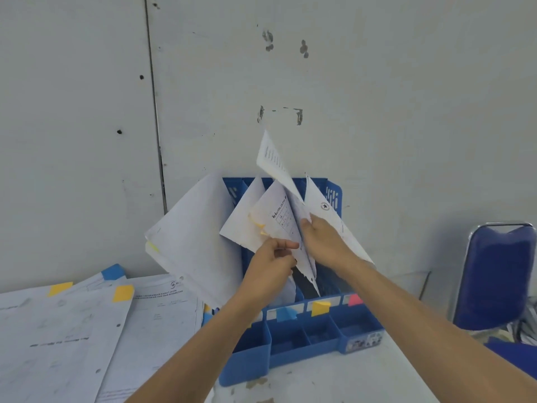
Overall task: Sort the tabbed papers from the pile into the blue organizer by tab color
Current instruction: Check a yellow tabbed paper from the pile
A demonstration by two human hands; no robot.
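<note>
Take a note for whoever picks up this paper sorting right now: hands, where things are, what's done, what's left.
Left hand pinches filed sheets in the organizer.
Right hand grips a sheet above it; I can't tell which compartment it's going into.
Done: several sheets stand in the organizer.
Left: the pile beside it, yellow and blue tabs showing.

Both our forearms stretch up and inward over the front trays of the blue organizer (290,344). Our left hand (271,261) hangs above its middle slots, fingers curled and thumb stretched rightward, seemingly pinching the tabbed papers (273,225). Our right hand (322,239), just beside it and slightly higher above the organizer, grips one sheet (276,167) with curled fingertips.
</note>
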